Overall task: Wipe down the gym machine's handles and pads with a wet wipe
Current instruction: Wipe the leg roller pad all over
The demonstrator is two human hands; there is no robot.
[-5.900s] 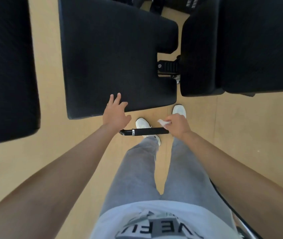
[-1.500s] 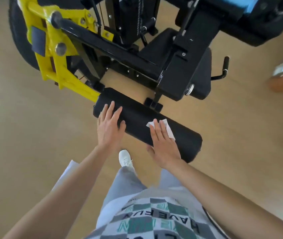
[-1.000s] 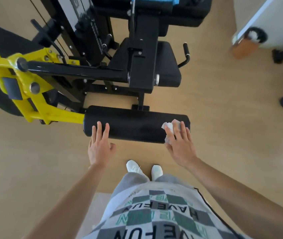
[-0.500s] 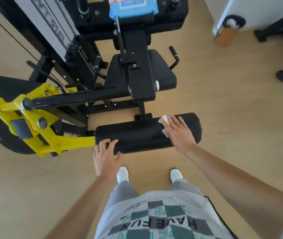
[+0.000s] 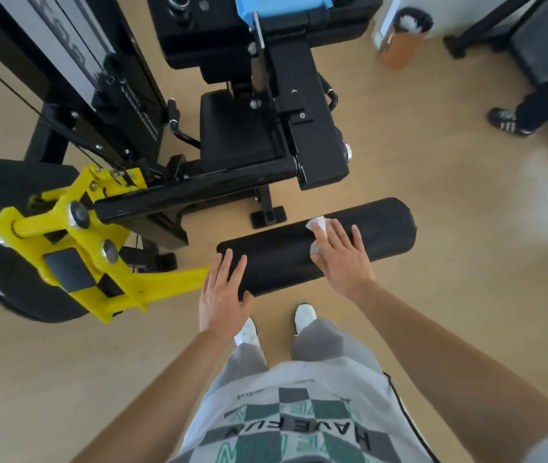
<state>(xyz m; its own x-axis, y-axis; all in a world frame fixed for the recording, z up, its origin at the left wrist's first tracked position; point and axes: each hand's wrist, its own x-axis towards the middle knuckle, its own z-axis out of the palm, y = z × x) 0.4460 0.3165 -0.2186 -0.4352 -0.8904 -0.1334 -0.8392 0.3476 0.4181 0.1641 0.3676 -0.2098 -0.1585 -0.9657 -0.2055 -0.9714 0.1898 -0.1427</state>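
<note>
Head view is the only one. The wet wipe (image 5: 319, 228) lies on top of the roller pad (image 5: 279, 259), a bit past its middle toward the right end, squashed under the right hand (image 5: 342, 259).

That could go wrong, I think. The wipe is only pressed down, not pinched. A fast rub could let it slide out from under the fingers and drop to the floor (image 5: 466, 279) below the pad. The pad is round and sits on the end of the yellow arm (image 5: 105, 262). A hard push could make it roll or swing away, and the hand would slip off. The right end of the pad and its under side are easy to miss too.

The right hand's grip is flat. Its fingers are straight and spread on top of the pad, and the wipe pokes out by the fingertips. The left hand (image 5: 222, 295) has a flat grip too and holds nothing. Its straight fingers rest on the left end of the pad, next to where the yellow arm joins it. Both arms reach forward and down to the pad.
</note>
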